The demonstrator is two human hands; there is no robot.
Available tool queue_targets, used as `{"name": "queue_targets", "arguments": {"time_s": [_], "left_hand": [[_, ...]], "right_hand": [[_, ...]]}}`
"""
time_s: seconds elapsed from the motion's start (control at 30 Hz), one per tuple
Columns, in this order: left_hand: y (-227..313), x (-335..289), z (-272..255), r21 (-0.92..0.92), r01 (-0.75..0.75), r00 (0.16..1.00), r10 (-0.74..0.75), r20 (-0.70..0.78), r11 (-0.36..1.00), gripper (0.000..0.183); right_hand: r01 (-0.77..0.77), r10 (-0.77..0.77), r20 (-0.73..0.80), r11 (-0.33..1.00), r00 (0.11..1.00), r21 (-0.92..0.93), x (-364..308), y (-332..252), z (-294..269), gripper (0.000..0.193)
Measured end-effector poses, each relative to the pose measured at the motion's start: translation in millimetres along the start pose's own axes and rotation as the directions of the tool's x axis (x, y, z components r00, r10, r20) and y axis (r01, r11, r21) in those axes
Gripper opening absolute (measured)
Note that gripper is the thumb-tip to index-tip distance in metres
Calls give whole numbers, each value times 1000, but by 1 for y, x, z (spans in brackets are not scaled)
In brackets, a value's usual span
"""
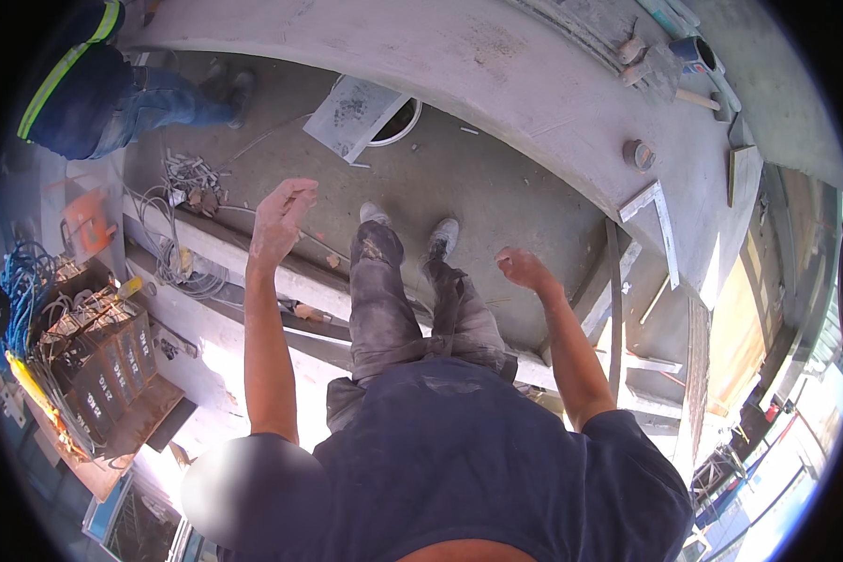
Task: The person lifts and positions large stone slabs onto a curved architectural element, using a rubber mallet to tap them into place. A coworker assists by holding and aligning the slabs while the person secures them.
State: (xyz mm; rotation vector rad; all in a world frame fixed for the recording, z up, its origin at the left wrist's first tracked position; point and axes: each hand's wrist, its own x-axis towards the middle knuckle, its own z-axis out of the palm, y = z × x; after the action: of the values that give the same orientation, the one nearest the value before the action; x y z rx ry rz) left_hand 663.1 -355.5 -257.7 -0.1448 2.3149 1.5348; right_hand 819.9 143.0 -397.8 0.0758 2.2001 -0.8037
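My left hand point(282, 223) is raised in the air over the floor's left side, pale with dust. Its fingers are loosely bent and apart, and nothing shows in them. On the other side my right hand point(526, 270) hangs above the floor with its fingers curled in, and no object is visible in it. Both hands touch nothing. Between them are my dusty dark trousers point(384, 300) and my shoes point(375, 214). Beyond my feet a dusty flat board point(354, 114) lies across part of a white-rimmed bucket point(412, 131).
A metal square point(663, 220), a small tin point(639, 155) and several dusty tools point(654, 73) rest on the curved ledge. Rubble point(192, 178) and loose cable point(183, 272) lie left. Stacked weights point(112, 375) stand lower left. A co-worker's jeans point(164, 103) show upper left.
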Motion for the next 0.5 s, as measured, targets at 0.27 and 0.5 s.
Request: {"name": "queue_targets", "arguments": {"time_s": [0.27,0.5], "left_hand": [[-83,-46,48,-72,36,997,-31,71,997,21],[-125,-92,-11,135,122,977,-143,157,983,23]], "right_hand": [[-111,110,23,989,994,96,32,-6,43,29],[-243,191,154,826,969,508,112,-118,88,30]]}}
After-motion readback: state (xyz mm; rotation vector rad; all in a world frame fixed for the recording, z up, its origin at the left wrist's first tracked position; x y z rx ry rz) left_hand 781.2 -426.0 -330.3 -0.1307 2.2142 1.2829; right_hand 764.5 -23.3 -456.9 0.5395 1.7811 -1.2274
